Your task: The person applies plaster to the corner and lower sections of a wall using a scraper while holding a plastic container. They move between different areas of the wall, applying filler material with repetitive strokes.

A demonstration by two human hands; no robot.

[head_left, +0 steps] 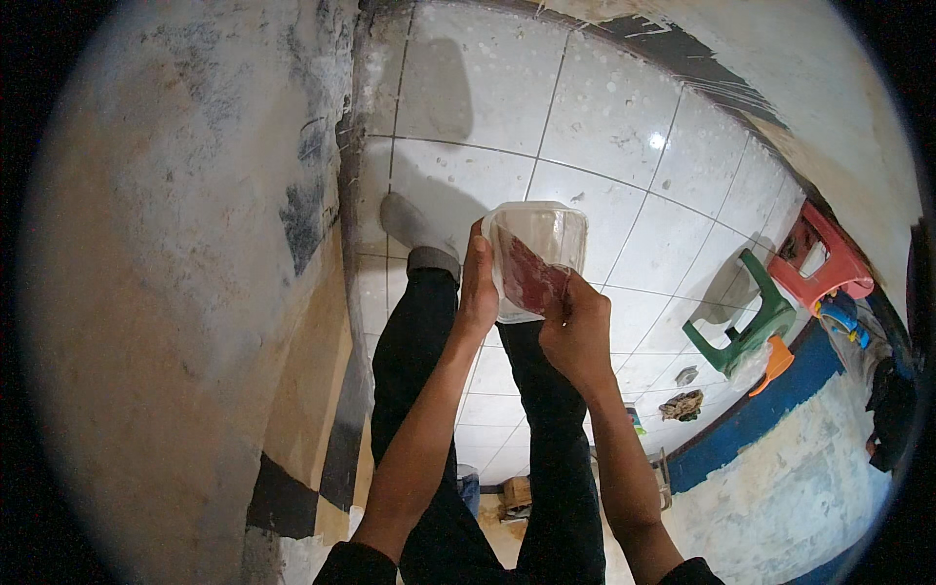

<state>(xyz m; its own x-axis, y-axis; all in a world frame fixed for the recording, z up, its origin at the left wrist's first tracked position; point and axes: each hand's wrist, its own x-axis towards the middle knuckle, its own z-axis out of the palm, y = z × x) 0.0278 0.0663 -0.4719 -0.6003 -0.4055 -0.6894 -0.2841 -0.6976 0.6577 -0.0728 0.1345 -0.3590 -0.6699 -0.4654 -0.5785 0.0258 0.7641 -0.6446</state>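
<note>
My left hand (pixel 476 288) grips the left side of a clear, squarish plastic container (pixel 568 234) with whitish smears on its inside. The container is held out in front of me above the floor, its open top facing up. Pinched in my right hand (pixel 582 336) is a flat reddish-brown scraper (pixel 531 275), its broad blade reaching into the container. The fingers of my right hand cover the scraper's near end. How much material lies at the bottom of the container is hard to make out.
A patchy plastered wall (pixel 185 214) rises close on my left. White floor tiles (pixel 478 175) are spotted with splashes. At right stand a green plastic stool (pixel 751 317) and a red one (pixel 824 255), near an orange object (pixel 775 366) and a crumpled brown cloth (pixel 681 406).
</note>
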